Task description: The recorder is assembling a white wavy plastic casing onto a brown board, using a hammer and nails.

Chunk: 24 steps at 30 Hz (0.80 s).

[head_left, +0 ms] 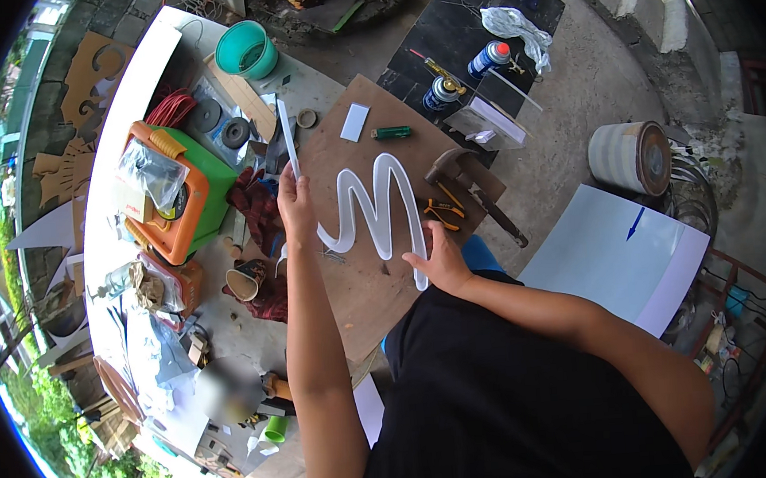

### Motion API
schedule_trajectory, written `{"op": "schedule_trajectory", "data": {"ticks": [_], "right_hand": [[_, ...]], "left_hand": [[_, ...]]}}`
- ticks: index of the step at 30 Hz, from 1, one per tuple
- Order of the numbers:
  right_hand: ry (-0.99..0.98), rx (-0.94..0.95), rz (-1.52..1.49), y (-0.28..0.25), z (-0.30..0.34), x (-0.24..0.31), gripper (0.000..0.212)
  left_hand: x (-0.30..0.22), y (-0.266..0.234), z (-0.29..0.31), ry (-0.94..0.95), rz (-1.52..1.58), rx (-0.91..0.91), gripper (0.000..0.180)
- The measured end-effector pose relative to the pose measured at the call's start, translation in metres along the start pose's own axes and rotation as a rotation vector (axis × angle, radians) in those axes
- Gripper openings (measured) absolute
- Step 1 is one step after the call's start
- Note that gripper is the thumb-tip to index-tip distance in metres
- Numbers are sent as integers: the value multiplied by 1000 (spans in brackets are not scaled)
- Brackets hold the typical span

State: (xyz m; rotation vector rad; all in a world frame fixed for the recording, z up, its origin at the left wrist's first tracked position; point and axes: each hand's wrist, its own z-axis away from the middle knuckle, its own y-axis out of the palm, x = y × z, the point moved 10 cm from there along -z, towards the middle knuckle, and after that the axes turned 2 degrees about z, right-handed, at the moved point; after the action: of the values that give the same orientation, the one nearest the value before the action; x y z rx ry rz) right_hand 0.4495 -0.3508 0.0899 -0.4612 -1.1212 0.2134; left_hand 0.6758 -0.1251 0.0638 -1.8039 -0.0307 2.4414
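Note:
My left hand (297, 208) is closed on a narrow white strip (287, 130), which sticks up past the fingers toward the far side. On the brown board (352, 303) lies a white, curving M-shaped letter (384, 194) with raised edges. My right hand (440, 260) grips the lower end of its right leg between thumb and fingers. Close to that hand are orange-and-black pliers (443, 214) and a hammer (456, 167). A green lighter (392, 133) and a small white rectangular piece (354, 122) rest beyond the letter.
At left stands a green-and-orange toolbox (210, 176) with a plastic bag on top. A teal bucket (246, 50) is behind it. Two spray-type cans (488, 58) stand at the far right near a torch nozzle. A pale sheet (593, 251) and a paint pail (631, 159) are at right.

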Motion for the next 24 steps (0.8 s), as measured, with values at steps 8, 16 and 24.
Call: {"op": "schedule_trajectory", "data": {"ticks": [8,16,24], "right_hand": [[125,37,-2,-13,-3,-16,69],[105,5,-4,-5,-7,-19,70],[134,23,-64,0,-10,-22,70]], "left_hand": [[8,31,-4,-27,-148,56,46],[21,39,-20,-37,-222,122,49],[28,34,-26,-36,-237,120,50]]}}
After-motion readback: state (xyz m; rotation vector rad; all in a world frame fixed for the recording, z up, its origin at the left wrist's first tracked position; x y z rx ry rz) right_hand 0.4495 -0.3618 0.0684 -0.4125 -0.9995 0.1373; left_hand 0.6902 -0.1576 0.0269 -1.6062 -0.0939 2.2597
